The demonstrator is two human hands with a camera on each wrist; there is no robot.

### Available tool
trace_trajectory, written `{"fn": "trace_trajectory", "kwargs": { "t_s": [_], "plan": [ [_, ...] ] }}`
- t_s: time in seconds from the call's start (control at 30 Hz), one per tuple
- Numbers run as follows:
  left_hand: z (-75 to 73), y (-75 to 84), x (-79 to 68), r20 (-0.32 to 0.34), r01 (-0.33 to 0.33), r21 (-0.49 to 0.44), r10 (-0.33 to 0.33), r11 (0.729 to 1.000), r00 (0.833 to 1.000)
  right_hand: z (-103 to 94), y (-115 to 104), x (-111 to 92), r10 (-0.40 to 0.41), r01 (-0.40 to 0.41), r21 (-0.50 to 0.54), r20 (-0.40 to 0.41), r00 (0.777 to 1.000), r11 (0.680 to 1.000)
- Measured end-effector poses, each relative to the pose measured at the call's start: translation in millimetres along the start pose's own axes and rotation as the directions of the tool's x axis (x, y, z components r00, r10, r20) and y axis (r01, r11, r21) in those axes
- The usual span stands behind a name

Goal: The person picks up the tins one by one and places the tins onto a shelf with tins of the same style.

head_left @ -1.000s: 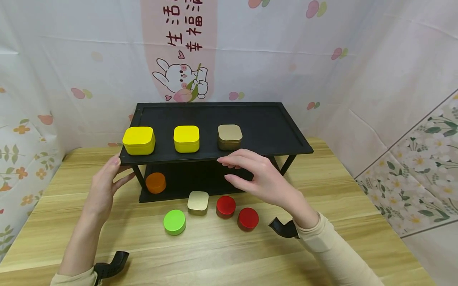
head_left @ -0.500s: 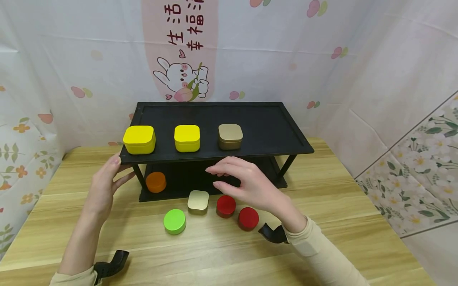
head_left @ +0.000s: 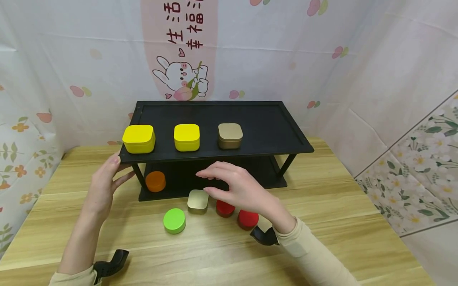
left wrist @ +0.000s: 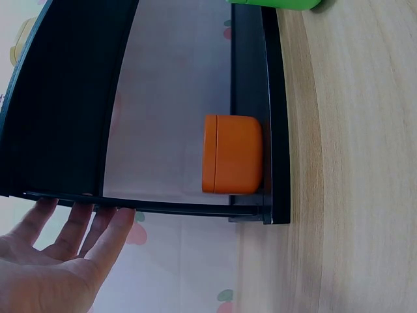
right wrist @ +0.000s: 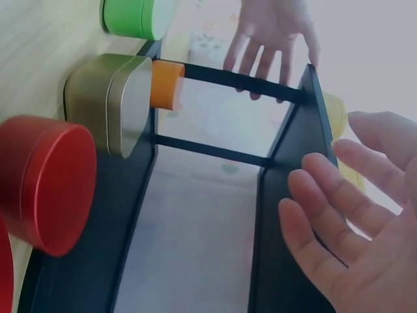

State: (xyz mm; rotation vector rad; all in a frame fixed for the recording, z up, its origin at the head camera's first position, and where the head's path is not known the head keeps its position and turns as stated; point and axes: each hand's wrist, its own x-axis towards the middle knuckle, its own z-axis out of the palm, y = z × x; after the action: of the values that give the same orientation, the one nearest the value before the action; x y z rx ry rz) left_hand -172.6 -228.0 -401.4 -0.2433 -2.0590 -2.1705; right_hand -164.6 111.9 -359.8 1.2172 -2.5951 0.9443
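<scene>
Left hand (head_left: 101, 186): fingers extended, tips set against the left end of a black two-tier shelf (head_left: 266, 131), probably to steady it; nothing was gripped. Right hand (head_left: 237, 184): held nothing, fingers loosely bent, and hovered in front of the shelf, clear of a nearby pale gold tin (head_left: 198, 199). That tin stood on the counter (head_left: 200, 260), just in front of the lower tier, presumably for easy reach. Also on the counter: green tin (head_left: 174, 221) to its left; first red tin (head_left: 224, 209) and second red tin (head_left: 247, 219) to its right. Lower tier, left end: orange tin (head_left: 155, 181). Upper tier, along the front, spaced as if for a row: wide yellow tin (head_left: 139, 139), smaller yellow tin (head_left: 187, 138), bronze tin (head_left: 230, 136). All appeared lidded; contents were hidden.
</scene>
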Motion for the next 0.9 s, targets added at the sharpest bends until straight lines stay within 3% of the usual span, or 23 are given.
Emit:
{"fn": "trace_trajectory", "kwargs": {
  "t_s": [0.47,0.9],
  "plan": [
    [-0.4,0.8,-0.2,-0.003,-0.009,-0.016,0.009,1.0,1.0,18.1,2,4,0.092,-0.089,-0.036,0.094,0.991,0.995],
    [-0.3,0.1,-0.4,-0.004,0.004,-0.018,-0.004,1.0,1.0,34.6,3,4,0.159,-0.135,-0.138,0.185,0.97,0.981]
  ]
}}
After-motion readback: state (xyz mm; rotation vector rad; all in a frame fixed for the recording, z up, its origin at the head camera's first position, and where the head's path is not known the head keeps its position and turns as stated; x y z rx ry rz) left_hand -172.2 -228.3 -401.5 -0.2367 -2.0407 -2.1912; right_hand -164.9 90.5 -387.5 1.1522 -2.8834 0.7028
